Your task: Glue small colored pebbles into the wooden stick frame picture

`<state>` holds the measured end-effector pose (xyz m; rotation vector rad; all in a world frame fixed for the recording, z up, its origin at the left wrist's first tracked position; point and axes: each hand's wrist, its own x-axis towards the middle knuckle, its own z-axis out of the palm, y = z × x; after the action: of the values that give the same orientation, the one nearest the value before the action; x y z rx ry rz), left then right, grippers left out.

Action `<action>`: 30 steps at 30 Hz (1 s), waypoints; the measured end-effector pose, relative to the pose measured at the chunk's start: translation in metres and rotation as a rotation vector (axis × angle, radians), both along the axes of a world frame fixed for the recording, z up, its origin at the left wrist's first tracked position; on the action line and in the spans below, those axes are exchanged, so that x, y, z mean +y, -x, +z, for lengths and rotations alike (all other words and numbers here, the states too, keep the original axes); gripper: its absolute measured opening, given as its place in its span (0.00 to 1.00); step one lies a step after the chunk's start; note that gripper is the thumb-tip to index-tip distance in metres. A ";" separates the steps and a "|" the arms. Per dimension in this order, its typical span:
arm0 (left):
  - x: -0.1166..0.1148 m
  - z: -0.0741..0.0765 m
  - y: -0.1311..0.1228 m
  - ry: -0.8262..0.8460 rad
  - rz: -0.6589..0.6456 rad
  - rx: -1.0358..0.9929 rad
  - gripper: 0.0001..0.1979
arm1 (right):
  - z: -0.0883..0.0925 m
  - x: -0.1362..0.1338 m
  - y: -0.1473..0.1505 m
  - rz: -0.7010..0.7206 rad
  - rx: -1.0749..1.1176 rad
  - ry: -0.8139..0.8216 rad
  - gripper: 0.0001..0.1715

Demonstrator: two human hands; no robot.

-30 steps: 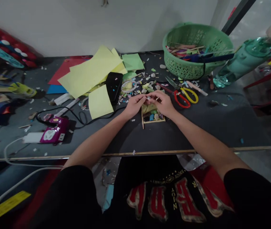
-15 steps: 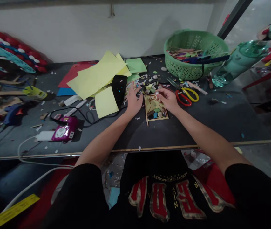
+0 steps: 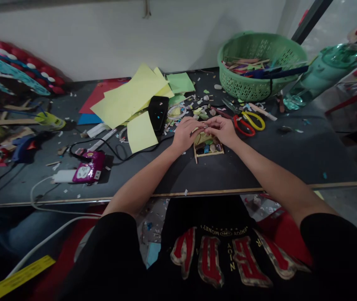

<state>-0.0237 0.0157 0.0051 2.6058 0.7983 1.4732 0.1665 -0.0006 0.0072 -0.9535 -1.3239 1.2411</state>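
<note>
My left hand (image 3: 186, 133) and my right hand (image 3: 222, 128) meet fingertip to fingertip just above a small wooden frame (image 3: 209, 148) lying on the dark table (image 3: 216, 175). The frame holds small coloured stones along its near side. Both hands have their fingers curled and pinched together over something tiny that I cannot make out. The far half of the frame is hidden under my hands.
Red scissors (image 3: 242, 126) and yellow scissors (image 3: 255, 120) lie right of my hands. A green basket (image 3: 260, 65) stands at the back right, yellow paper sheets (image 3: 131, 98) and a black box (image 3: 157, 112) to the left, a purple glue gun (image 3: 88, 171) with cable further left. Scraps litter the table.
My left hand came back from the scraps beside the black box and joined my right hand over the frame. The camera shifted slightly.
</note>
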 end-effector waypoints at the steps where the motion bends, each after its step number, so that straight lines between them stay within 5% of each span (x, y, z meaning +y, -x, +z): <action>1: -0.001 0.000 0.000 -0.007 0.003 -0.005 0.07 | 0.001 -0.001 0.000 0.004 0.003 0.004 0.25; 30: 0.001 -0.001 0.005 0.140 -0.061 0.083 0.03 | -0.010 0.001 -0.008 0.047 -0.143 -0.100 0.23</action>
<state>-0.0288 0.0170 0.0041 2.5770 0.7920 1.2525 0.1748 0.0004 -0.0025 -0.9590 -1.5138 1.1481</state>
